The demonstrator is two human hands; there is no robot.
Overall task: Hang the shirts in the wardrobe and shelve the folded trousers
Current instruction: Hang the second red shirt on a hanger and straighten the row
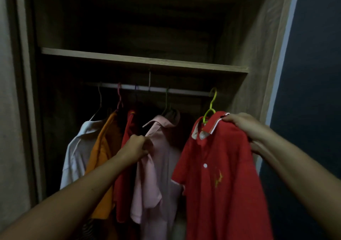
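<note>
A red polo shirt (221,175) hangs on a yellow-green hanger (210,108) whose hook sits at the right end of the wardrobe rail (184,90). My right hand (245,127) grips its right shoulder near the collar. To its left hangs a pink shirt (158,166); my left hand (136,146) pinches the pink fabric at its front, below the collar. Further left on the rail hang another red shirt (127,140), an orange shirt (104,156) and a white shirt (77,153). No folded trousers are in view.
A wooden shelf (144,60) runs just above the rail, dark above it. The wardrobe's right side wall (258,55) stands close to the red polo. A door frame (25,92) borders the left. A dark blue wall (313,92) lies to the right.
</note>
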